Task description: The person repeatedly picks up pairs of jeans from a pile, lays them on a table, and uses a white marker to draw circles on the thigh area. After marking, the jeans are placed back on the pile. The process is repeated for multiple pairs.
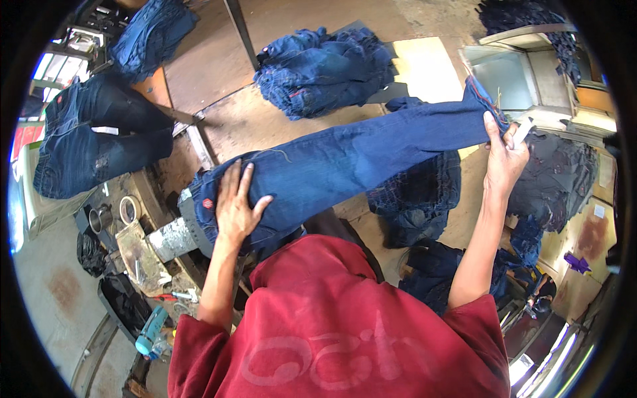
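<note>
A pair of blue jeans (358,156) stretches across in front of me, its waist end at the left by a round metal machine arm with worn white paint (171,240). My left hand (237,202) lies on the cloth near a small red patch, fingers spread and thumb apart. At the far end of the leg, my right hand (505,156) pinches the hem edge, where loose threads and a red-edged seam show. A small white stick-like thing (523,131) juts from the same hand; its kind cannot be made out. One loose thread lies on the leg.
A heap of jeans (325,69) lies on the floor ahead. Dark jeans (99,132) hang at the left. More denim (418,199) is piled beneath the stretched leg, with dark cloth (554,176) at the right. A tape roll (129,209) and a turquoise bottle (152,330) stand at the left.
</note>
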Demonstrator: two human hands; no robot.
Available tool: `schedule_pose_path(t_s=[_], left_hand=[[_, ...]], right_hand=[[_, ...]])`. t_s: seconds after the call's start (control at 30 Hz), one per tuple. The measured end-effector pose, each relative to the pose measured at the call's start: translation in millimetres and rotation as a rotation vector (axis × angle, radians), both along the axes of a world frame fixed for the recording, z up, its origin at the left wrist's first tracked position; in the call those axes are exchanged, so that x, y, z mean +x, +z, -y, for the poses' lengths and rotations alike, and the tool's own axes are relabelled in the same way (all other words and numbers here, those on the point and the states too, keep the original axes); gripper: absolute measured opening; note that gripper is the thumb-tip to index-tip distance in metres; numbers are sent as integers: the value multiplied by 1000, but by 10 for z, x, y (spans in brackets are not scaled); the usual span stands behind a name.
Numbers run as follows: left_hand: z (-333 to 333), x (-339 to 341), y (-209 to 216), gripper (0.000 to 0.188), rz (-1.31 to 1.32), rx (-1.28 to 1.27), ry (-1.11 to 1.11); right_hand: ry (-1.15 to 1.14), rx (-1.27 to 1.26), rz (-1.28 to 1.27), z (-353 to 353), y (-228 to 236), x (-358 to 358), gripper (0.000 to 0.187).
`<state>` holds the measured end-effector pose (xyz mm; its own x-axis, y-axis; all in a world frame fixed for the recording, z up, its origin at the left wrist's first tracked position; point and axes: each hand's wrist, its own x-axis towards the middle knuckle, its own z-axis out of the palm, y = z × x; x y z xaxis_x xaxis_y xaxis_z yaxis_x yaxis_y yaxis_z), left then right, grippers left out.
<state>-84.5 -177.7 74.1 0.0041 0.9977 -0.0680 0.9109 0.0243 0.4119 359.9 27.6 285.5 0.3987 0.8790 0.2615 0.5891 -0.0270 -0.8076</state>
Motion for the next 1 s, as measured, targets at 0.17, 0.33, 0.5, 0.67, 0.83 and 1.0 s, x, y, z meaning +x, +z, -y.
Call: schedule_pose_path(t_s=[0.17, 0.33, 0.5, 0.67, 0.83, 1.0], left_hand=[[338, -733, 204, 98, -198, -126, 22], [177, -556, 470, 100, -303, -165, 111], [-1098, 307, 54, 140, -37, -121, -235], [-1818, 121, -353, 104, 560, -873, -554], [-1921, -84, -587, 59, 398, -739, -509], [-2017, -76, -787, 52, 292, -160, -619]], right_hand=[[194, -491, 293, -76, -1018, 383, 43], [201, -619, 201, 622, -1405, 75, 73], [410, -578, 19, 1100, -1451, -763, 18], [456, -543, -15, 1538, -1424, -1601, 17], [460, -273, 51, 1585, -1695, -2136, 17], [536, -100, 374, 1444, -1957, -2350, 22]])
